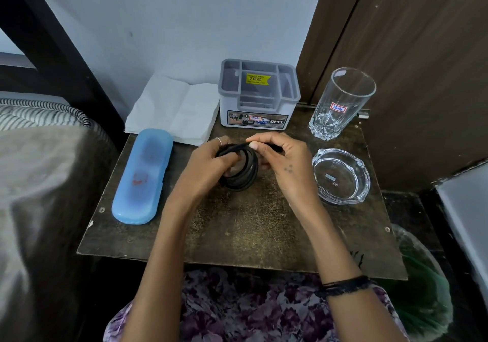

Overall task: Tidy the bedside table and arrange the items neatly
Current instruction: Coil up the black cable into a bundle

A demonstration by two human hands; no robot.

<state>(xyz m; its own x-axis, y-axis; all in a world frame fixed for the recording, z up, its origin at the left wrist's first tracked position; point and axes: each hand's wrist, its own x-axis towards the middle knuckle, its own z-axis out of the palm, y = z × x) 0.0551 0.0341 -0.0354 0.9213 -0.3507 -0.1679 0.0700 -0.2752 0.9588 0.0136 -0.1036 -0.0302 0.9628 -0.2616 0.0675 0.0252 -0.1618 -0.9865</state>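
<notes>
The black cable [241, 168] is a coil gripped by the left hand [208, 164]; the right hand [285, 162] pinches its end. The grey organizer [260, 96] at 12 o'clock looks empty.

A bedroom: a small worn bedside table [237, 236] stands beside a bed with a striped mattress [39, 114], against the wall.
</notes>
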